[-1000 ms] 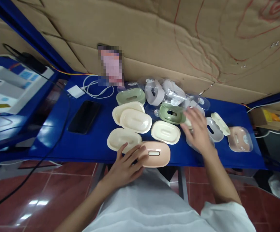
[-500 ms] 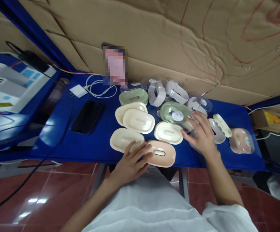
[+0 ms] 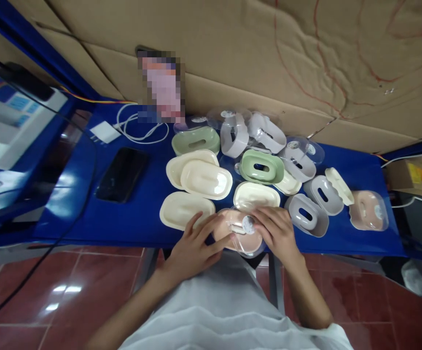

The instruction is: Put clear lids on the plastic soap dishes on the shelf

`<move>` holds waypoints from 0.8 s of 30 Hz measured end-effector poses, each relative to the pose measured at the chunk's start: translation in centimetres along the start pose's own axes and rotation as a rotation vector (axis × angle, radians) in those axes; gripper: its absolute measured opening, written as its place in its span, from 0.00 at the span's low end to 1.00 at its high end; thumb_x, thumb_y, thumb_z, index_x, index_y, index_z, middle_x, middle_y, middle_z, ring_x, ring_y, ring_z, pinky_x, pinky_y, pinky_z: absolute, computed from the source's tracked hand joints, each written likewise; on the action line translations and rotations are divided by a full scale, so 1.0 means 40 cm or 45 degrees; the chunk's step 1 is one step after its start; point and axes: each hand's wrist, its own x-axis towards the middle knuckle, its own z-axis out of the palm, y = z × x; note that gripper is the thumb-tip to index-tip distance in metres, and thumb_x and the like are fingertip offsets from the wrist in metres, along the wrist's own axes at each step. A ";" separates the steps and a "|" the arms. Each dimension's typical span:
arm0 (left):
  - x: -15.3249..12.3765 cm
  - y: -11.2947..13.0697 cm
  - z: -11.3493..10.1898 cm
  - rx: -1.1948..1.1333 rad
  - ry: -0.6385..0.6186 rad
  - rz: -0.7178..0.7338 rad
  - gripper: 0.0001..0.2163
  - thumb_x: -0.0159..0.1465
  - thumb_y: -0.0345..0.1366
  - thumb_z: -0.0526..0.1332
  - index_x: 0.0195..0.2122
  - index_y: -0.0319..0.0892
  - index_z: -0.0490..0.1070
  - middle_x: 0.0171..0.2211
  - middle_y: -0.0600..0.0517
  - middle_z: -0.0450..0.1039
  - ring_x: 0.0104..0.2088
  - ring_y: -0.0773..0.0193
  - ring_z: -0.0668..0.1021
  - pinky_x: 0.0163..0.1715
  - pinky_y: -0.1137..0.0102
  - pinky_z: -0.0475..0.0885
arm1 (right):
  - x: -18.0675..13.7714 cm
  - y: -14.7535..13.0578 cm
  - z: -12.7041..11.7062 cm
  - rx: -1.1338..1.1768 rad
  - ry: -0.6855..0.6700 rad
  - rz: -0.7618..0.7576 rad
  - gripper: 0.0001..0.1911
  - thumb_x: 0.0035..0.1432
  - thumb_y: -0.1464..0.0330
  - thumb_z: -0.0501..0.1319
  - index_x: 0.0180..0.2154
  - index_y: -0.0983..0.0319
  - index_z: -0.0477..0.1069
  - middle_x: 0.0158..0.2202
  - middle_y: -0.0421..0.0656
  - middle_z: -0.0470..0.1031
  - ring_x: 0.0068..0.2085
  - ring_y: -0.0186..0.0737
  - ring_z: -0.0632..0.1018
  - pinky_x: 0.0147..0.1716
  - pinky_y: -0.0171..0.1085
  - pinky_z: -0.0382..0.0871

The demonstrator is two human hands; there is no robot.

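Observation:
A pink oval dish [image 3: 233, 228] lies at the near edge of the blue table [image 3: 138, 218]. A clear plastic lid [image 3: 245, 233] with a round white sticker rests over it. My left hand [image 3: 192, 248] lies on the dish's left end, fingers spread along it. My right hand [image 3: 274, 231] holds the clear lid from the right, fingers curled on its rim. Cream dishes [image 3: 205, 180] lie just beyond, and a green dish [image 3: 262, 167] sits behind them.
Several grey dishes [image 3: 307, 214], another pink dish under a clear lid [image 3: 369, 211] and clear lids crowd the table's right and back. A black phone [image 3: 121, 175], a white charger with cable [image 3: 103, 131] lie left. A cardboard wall rises behind.
My right hand has come back from the pile near the green dish with a clear lid and brought it over the pink dish. My left hand stayed on the dish.

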 end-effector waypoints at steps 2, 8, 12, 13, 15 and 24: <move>-0.001 -0.003 -0.001 -0.038 0.057 -0.018 0.38 0.67 0.31 0.70 0.75 0.55 0.57 0.73 0.38 0.63 0.69 0.47 0.74 0.67 0.47 0.72 | 0.013 -0.021 -0.022 0.041 -0.235 -0.079 0.37 0.72 0.53 0.63 0.76 0.56 0.58 0.66 0.51 0.76 0.65 0.53 0.77 0.64 0.54 0.72; 0.015 -0.007 -0.018 -0.116 0.014 -0.020 0.28 0.71 0.29 0.63 0.72 0.43 0.63 0.69 0.34 0.68 0.68 0.48 0.73 0.63 0.53 0.77 | 0.015 -0.098 -0.016 -0.069 -0.474 -0.196 0.42 0.71 0.50 0.64 0.77 0.58 0.54 0.75 0.51 0.62 0.76 0.55 0.62 0.74 0.62 0.59; 0.017 -0.011 -0.024 -0.176 -0.008 -0.025 0.25 0.74 0.29 0.60 0.72 0.41 0.63 0.69 0.35 0.68 0.69 0.50 0.72 0.63 0.55 0.77 | 0.013 -0.112 -0.003 -0.126 -0.411 -0.187 0.39 0.71 0.52 0.64 0.75 0.59 0.58 0.76 0.53 0.60 0.76 0.58 0.62 0.71 0.61 0.64; 0.015 -0.012 -0.024 -0.186 -0.002 -0.034 0.25 0.75 0.29 0.60 0.72 0.42 0.63 0.69 0.35 0.68 0.69 0.50 0.73 0.62 0.56 0.77 | 0.015 -0.112 -0.003 -0.130 -0.410 -0.192 0.39 0.71 0.52 0.64 0.75 0.59 0.59 0.76 0.53 0.60 0.76 0.58 0.62 0.70 0.61 0.65; 0.012 -0.016 -0.025 -0.183 0.002 -0.054 0.24 0.75 0.31 0.61 0.72 0.43 0.64 0.67 0.36 0.70 0.66 0.50 0.75 0.61 0.56 0.78 | 0.021 -0.109 -0.003 -0.123 -0.444 -0.213 0.38 0.72 0.52 0.63 0.75 0.60 0.59 0.76 0.54 0.61 0.75 0.58 0.63 0.69 0.60 0.67; 0.008 -0.022 -0.028 -0.020 -0.010 -0.061 0.25 0.76 0.36 0.63 0.72 0.45 0.62 0.66 0.38 0.73 0.67 0.50 0.75 0.68 0.50 0.69 | 0.020 -0.109 0.038 -0.237 -0.355 -0.235 0.38 0.72 0.54 0.63 0.75 0.60 0.58 0.75 0.56 0.63 0.75 0.62 0.63 0.70 0.63 0.62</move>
